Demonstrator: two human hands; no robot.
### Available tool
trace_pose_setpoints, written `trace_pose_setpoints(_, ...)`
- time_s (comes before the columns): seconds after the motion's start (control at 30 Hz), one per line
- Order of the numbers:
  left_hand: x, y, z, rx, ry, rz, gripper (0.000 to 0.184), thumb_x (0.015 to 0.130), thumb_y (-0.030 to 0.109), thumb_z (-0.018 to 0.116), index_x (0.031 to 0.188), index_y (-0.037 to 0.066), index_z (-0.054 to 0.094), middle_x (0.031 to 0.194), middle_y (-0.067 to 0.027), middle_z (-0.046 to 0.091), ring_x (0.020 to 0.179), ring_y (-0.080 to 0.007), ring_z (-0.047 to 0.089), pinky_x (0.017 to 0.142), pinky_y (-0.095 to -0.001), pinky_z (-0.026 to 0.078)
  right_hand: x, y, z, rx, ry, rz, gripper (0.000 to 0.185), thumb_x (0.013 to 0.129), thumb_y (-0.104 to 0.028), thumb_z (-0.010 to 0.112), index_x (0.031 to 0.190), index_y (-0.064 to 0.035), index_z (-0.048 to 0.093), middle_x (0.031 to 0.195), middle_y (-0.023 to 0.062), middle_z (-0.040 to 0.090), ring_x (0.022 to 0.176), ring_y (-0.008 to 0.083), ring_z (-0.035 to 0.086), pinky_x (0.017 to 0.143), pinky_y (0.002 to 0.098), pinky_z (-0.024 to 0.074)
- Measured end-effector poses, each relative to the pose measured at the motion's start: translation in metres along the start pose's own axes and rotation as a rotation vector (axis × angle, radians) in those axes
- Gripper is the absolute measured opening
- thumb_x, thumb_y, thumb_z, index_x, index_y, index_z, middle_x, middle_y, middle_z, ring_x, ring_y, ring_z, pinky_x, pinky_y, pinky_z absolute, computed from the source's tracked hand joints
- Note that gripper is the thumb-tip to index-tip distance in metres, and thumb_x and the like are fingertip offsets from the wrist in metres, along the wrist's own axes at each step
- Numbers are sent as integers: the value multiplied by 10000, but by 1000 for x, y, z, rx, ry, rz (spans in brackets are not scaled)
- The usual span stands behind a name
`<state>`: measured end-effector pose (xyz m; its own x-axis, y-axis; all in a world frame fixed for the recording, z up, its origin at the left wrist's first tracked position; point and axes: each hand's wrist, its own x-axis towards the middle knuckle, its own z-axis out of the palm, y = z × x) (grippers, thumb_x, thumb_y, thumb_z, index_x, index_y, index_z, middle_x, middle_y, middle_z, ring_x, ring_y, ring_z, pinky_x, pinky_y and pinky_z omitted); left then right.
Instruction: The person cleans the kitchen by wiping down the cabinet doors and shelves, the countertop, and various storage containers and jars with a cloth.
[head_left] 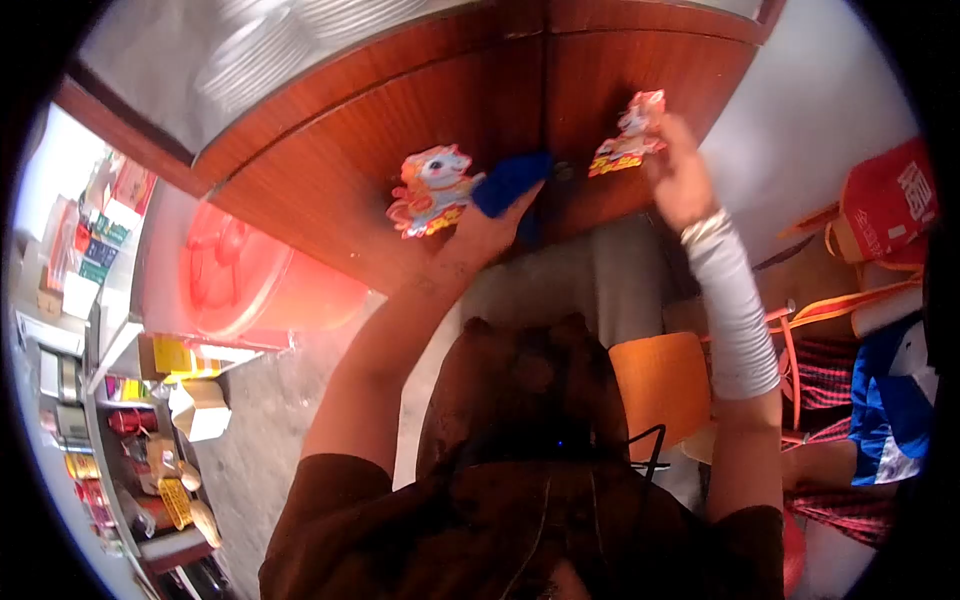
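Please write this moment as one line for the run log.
left hand: holds blue cloth at cabinet front | right hand: beside right sticker, contact unclear

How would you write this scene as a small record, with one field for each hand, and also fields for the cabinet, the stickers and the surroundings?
Left hand: holds a blue cloth at the cabinet front
Right hand: beside the right sticker; exact contact unclear
Right forearm: light grey sleeve
Cabinet: reddish-brown, with a vertical seam
Stickers: two cartoon animals, one on each side of the seam; the left sticker is near the cloth
Surroundings: red tub at left, orange seat at right
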<state>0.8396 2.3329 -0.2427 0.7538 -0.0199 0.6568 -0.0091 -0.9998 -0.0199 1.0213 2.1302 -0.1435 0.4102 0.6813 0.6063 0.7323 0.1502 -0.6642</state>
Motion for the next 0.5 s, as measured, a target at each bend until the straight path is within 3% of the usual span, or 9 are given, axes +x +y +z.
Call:
trace_pose_setpoints(0.07,-9,14,7,37,-72,26,648,760,33,550,1397,17,430,1450,-188,400,1387,-344,320,1112,-445,311,-41,26,15,-264,-1,-45,514,833,97,509,1325,-50,494,1163,154,631,1068,232,634,938,321,491)
trace_pose_setpoints(0.1,1,26,-2,34,-72,47,648,760,33,550,1397,17,430,1450,-188,400,1387,-344,320,1112,-445,311,-63,65,35,262,-115,258,450,887,0,563,1328,-58,494,1199,127,612,1074,216,618,960,329,475)
trace_pose_setpoints(0.13,20,43,-20,-2,-72,0,699,744,9,567,1420,24,390,1461,-197,381,1383,-330,339,1107,-419,318,-79,69,54,375,-109,296,464,925,-125,604,1364,-74,463,1264,110,568,1122,199,576,978,340,461)
trace_pose_setpoints(0.17,38,56,-36,-37,-68,-41,754,728,-15,584,1443,31,350,1472,-207,362,1379,-317,358,1102,-394,324,-77,38,62,526,-153,597,482,955,-191,581,1398,-81,426,1306,101,529,1177,204,538,982,343,452)
trace_pose_setpoints(0.23,57,75,-53,-75,-101,-30,763,742,-4,601,1452,28,324,1497,-205,323,1377,-333,357,1107,-402,326,-68,-12,73,1347,103,813,468,975,-189,534,1407,-61,405,1315,100,520,1184,195,528,964,335,461)
trace_pose_setpoints(0.3,71,86,-65,-521,-298,-152,779,755,-3,611,1466,54,300,1504,-187,314,1380,-341,346,1112,-413,327,-54,-2,94,1614,240,535,450,976,-163,520,1400,-51,415,1308,92,529,1148,204,550,964,339,459)
trace_pose_setpoints(0.37,83,75,-83,-405,-409,-44,734,777,24,633,1450,83,348,1503,-173,323,1375,-341,353,1111,-425,334,-40,9,90,1512,312,545,467,940,-76,531,1395,-45,427,1274,90,556,1111,208,568,970,338,457)
trace_pose_setpoints(0.43,104,56,-113,-157,-299,229,674,794,68,645,1424,105,408,1502,-165,333,1367,-329,368,1108,-460,327,-16,19,74,1388,430,427,465,882,22,522,1343,-28,496,1218,81,593,1093,197,573,954,321,457)
trace_pose_setpoints(0.5,121,26,-138,241,-62,202,611,814,121,646,1396,108,460,1503,-120,353,1376,-295,356,1106,-495,306,17,32,33,1016,689,427,437,836,76,496,1229,-77,612,1079,64,632,905,163,599,801,283,502)
